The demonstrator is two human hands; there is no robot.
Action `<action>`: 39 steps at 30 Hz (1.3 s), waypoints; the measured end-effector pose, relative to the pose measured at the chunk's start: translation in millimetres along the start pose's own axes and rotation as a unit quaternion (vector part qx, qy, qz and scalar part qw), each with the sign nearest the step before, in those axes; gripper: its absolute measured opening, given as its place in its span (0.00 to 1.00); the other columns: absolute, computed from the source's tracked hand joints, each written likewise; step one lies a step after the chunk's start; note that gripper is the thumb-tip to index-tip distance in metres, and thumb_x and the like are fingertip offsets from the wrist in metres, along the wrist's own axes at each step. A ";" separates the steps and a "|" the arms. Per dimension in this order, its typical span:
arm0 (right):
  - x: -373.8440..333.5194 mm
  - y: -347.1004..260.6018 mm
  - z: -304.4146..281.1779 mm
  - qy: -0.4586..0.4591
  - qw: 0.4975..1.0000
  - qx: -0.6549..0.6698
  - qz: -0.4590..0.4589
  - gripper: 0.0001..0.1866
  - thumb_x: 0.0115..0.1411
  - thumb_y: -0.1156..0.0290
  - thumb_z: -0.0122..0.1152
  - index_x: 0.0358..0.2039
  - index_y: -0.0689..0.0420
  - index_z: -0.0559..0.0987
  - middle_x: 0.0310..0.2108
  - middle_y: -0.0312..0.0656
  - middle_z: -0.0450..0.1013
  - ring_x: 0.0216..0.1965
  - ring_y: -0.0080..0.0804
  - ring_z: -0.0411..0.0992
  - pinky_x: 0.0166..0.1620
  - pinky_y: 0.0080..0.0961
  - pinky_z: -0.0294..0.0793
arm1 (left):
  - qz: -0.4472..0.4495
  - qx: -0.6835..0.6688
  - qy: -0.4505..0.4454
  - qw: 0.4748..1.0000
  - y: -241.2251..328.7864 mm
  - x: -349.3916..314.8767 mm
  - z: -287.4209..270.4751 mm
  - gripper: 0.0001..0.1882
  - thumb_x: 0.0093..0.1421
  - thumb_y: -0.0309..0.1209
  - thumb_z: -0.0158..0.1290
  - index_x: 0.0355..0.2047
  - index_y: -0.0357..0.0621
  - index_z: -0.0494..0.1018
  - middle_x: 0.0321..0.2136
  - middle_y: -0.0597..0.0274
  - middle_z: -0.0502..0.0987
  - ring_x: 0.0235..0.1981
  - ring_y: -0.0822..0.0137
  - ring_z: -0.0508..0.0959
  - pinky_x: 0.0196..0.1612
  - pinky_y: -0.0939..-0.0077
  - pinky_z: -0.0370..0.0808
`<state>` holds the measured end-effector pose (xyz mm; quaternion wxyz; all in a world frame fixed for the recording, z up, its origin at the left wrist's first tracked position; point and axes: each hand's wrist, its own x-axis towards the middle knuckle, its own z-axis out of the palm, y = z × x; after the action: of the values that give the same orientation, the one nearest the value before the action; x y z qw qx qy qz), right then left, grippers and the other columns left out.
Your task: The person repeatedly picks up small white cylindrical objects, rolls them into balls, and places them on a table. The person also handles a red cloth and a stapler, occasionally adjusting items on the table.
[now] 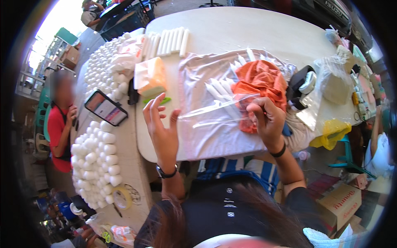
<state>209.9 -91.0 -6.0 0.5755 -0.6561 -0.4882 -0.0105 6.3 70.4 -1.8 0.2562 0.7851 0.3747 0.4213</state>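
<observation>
A long clear plastic sleeve [215, 114] stretches across the space between my hands, above a pale cloth [198, 144]. My right hand [268, 120] is closed in a pinch on its right end. At the sleeve's other end is my left hand [163, 134], raised with fingers spread and thumb apart; it seems to hold nothing. Several white candles [221, 89] lie on the cloth beneath and beyond the sleeve. A crumpled orange cloth [260, 80] is heaped just beyond my right hand, partly covering some candles.
Rows of white candles [173, 41] lie at the far left, near an orange-and-white tissue pack [150, 76]. Many rounded white pieces [95, 157] cover the side table, with a phone [106, 108] and tape roll [122, 197]. A person in red [60, 128] stands left; a yellow bag [331, 134] hangs right.
</observation>
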 end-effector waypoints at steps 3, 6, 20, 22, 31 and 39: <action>8.1 -10.6 13.3 -0.105 0.994 0.008 -0.030 0.04 0.60 0.74 0.66 0.31 0.56 0.78 0.23 0.42 0.76 0.19 0.38 0.74 0.24 0.27 0.68 | 0.227 0.037 -0.027 0.973 16.4 4.6 -12.9 0.27 0.44 0.40 0.72 0.44 0.45 0.79 0.44 0.59 0.78 0.47 0.58 0.75 0.51 0.62 0.71; 16.3 -20.3 28.4 -0.163 0.985 0.018 -0.051 0.08 0.61 0.70 0.66 0.29 0.56 0.75 0.21 0.43 0.75 0.20 0.41 0.74 0.23 0.31 0.68 | 0.235 -0.048 -0.087 0.967 19.2 8.2 -5.9 0.18 0.43 0.34 0.72 0.35 0.47 0.81 0.33 0.65 0.80 0.38 0.61 0.78 0.43 0.67 0.74; 216.6 105.1 181.7 -0.224 0.923 -0.279 0.140 0.37 0.62 0.45 0.56 0.55 0.70 0.70 0.41 0.61 0.77 0.45 0.52 0.78 0.51 0.40 0.76 | 0.260 -0.078 -0.188 0.944 -29.0 18.1 20.0 0.07 0.55 0.35 0.65 0.27 0.48 0.79 0.26 0.69 0.80 0.27 0.67 0.80 0.30 0.73 0.76; 239.2 118.5 221.7 -0.218 0.899 -0.310 0.219 0.46 0.58 0.42 0.58 0.64 0.68 0.60 0.53 0.59 0.72 0.54 0.52 0.74 0.57 0.39 0.73 | 0.261 -0.065 -0.208 0.940 -34.9 13.5 25.4 0.07 0.57 0.36 0.63 0.28 0.49 0.79 0.26 0.69 0.79 0.27 0.68 0.80 0.30 0.72 0.76; 277.8 106.0 294.3 -0.195 0.846 -0.363 0.337 0.56 0.51 0.43 0.63 0.70 0.65 0.50 0.65 0.52 0.59 0.62 0.43 0.62 0.58 0.40 0.70 | 0.265 -0.057 -0.198 0.942 -40.9 14.6 25.8 0.08 0.56 0.35 0.65 0.28 0.47 0.78 0.27 0.69 0.80 0.28 0.67 0.81 0.33 0.73 0.78; 295.0 150.7 281.1 -0.230 0.835 -0.384 0.319 0.44 0.52 0.49 0.66 0.64 0.62 0.66 0.65 0.51 0.62 0.63 0.45 0.65 0.57 0.38 0.74 | 0.275 -0.051 -0.192 0.941 -40.3 13.4 27.9 0.08 0.56 0.35 0.65 0.28 0.48 0.78 0.27 0.68 0.80 0.27 0.66 0.81 0.32 0.73 0.78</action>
<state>308.6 330.4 -43.4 0.1197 -0.9272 -0.3266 0.1387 20.0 102.5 -38.8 0.2377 0.9093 0.0660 0.3351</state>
